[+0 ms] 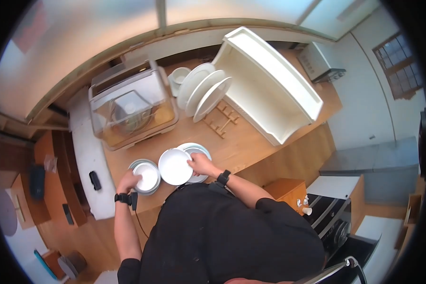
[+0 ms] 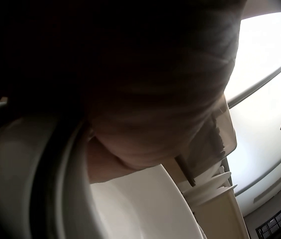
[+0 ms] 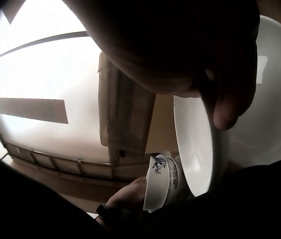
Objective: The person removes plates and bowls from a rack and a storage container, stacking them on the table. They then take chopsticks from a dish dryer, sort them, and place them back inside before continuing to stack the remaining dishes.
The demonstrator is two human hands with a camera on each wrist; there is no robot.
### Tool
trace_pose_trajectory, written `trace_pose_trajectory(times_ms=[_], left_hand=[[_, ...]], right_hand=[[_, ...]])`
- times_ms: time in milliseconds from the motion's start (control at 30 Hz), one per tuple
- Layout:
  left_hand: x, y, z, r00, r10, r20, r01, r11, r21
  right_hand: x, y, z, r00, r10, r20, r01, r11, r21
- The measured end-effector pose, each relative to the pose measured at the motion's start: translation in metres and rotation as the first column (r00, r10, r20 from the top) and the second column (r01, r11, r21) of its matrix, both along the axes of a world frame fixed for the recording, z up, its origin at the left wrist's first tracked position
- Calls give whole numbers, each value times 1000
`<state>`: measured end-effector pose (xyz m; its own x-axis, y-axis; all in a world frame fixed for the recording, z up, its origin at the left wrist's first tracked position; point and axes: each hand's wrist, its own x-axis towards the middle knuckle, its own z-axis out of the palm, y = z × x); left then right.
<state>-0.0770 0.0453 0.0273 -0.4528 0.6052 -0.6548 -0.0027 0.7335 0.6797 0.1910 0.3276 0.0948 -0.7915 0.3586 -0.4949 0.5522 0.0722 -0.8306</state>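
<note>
In the head view a large white bowl [image 1: 175, 166] is pinched at its right rim by my right hand [image 1: 204, 165], above stacked plates [image 1: 203, 150]. To its left, my left hand [image 1: 128, 181] grips the left rim of a small white bowl [image 1: 146, 177], which sits in a stack. The right wrist view shows the thumb over the rim of the large bowl [image 3: 275, 89]; beyond it are nested bowls with a blue pattern [image 3: 158, 181], held by the left hand [image 3: 129, 195]. In the left wrist view my left hand [image 2: 155, 99] covers much of the bowls.
Behind the bowls stands a clear-lidded container [image 1: 132, 111]. White plates [image 1: 213, 98] stand upright beside a wooden rack [image 1: 222, 120]. A large cream bin [image 1: 270, 80] lies on its side at the back right of the wooden table [image 1: 251, 146]. An orange-brown cabinet [image 1: 285, 191] is at the right.
</note>
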Motion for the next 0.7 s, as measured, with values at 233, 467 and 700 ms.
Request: trace_pose_trajectory(times_ms=[233,467,700], left_hand=[[10,0,16,996,45,76,-55,989,140],[13,11,47,984,56,170,-76,991,111],[18,2,21,983,133,129,-150,980,131]], right_hand=[[-8,-1,-15,999,-30,-32,28,999,-46],[-15,-1,-21,999,-41,-15,41,998,-38],[-15,-5,-21,998,-61,-18,61,997,-42]])
